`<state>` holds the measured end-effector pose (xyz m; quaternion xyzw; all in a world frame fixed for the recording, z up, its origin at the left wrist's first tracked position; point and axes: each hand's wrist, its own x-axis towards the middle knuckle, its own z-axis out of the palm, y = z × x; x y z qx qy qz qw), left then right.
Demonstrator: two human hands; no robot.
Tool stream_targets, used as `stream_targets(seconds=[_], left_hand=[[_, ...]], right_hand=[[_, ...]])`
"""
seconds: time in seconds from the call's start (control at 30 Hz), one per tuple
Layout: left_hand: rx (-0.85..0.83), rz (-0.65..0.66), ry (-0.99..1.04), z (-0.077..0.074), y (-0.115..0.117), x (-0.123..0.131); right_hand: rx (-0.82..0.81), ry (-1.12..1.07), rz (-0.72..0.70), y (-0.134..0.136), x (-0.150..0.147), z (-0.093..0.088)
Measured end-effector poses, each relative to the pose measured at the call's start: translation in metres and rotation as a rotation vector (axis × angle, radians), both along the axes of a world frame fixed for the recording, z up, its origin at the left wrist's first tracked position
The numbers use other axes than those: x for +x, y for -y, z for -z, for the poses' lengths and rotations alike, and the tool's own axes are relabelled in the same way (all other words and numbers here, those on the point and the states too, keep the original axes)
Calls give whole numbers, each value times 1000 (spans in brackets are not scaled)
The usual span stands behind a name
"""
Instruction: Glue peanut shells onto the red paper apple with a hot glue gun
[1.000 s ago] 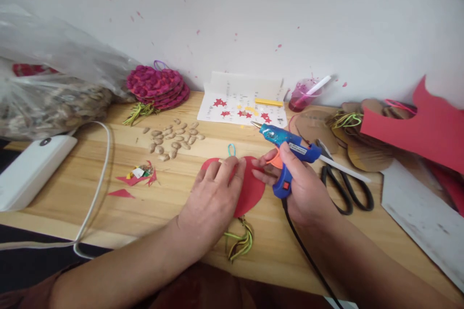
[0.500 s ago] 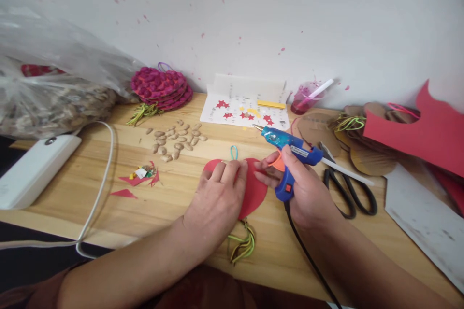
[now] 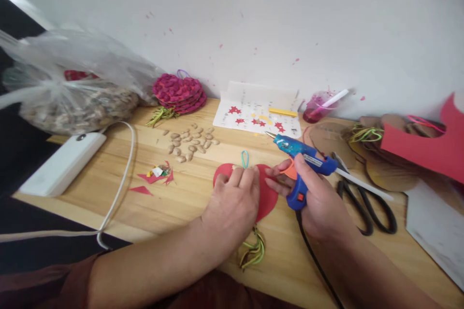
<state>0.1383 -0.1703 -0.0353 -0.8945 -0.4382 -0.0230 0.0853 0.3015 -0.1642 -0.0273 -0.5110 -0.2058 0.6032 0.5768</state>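
Note:
My left hand [image 3: 234, 203] lies flat, fingers down, pressing on a red paper heart [image 3: 268, 198] on the wooden table [image 3: 108, 174]. A small blue loop [image 3: 245, 159] sticks out at the heart's top and a green-yellow tassel [image 3: 252, 251] hangs from its bottom. My right hand [image 3: 315, 203] grips a blue glue gun [image 3: 300, 159], nozzle pointing up-left away from the heart, with a white glue stick at its back and a black cord [image 3: 315, 260] trailing toward me.
Black scissors [image 3: 366, 207] lie right of the gun. Loose shells [image 3: 190, 140], paper scraps [image 3: 155, 174], a white box [image 3: 61, 161] with cable, a plastic bag [image 3: 72, 91], finished pink hearts [image 3: 179, 91], a star sheet [image 3: 257, 116], a pink cup [image 3: 317, 106], cardboard cutouts [image 3: 380, 164] and red paper [image 3: 427, 149] surround.
The view has shifted left, so everything sits further right in the picture. Both hands keep the same hold on the heart and the glue gun.

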Motion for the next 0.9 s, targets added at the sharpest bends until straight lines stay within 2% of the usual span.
stream_targets(seconds=[0.37,0.63,0.9], left_hand=[[52,-4,-14,5,1,0],[35,-13,-18,2,1,0],[33,11,-16,6,0,-1]], right_hand=[[-12,34,-8,-3,2,6],[-21,28,21,0,1,3],[4,1,-2,-4,3,2]])
